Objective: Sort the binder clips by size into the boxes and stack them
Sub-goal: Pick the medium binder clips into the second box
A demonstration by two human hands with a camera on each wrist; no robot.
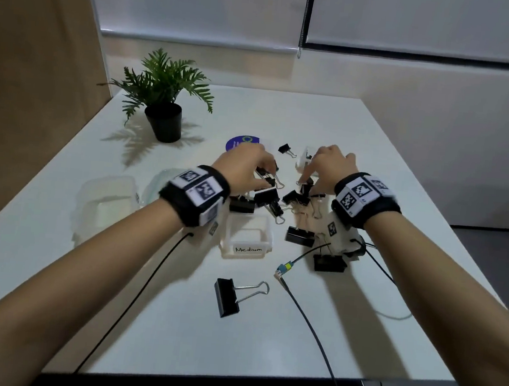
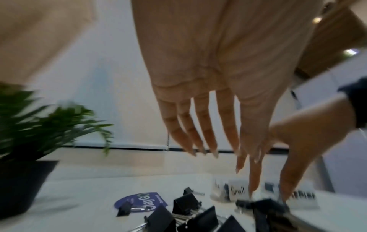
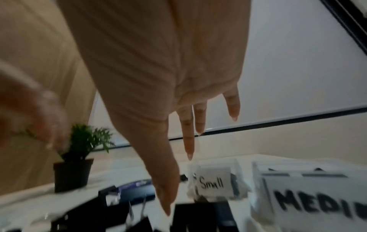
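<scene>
Several black binder clips (image 1: 267, 195) lie heaped mid-table. My left hand (image 1: 268, 169) hovers over the heap's left side; in the left wrist view its fingers (image 2: 206, 133) hang straight and hold nothing. My right hand (image 1: 306, 179) reaches down at the heap's right side, thumb (image 3: 164, 196) pointing at a clip (image 3: 200, 211), the other fingers straight. A clear box labelled "Small" (image 3: 214, 182) stands just beyond, beside one printed "MEDIUM" (image 3: 317, 204). A box handwritten "Medium" (image 1: 247, 238) sits nearer me. One large clip (image 1: 227, 296) lies alone in front.
A potted fern (image 1: 164, 103) stands at the back left, with a blue round sticker (image 1: 241, 143) near the heap. A clear lidded box (image 1: 106, 200) sits left. More clips (image 1: 300, 236) lie under my right wrist. Cables (image 1: 306, 316) trail to the table's front edge.
</scene>
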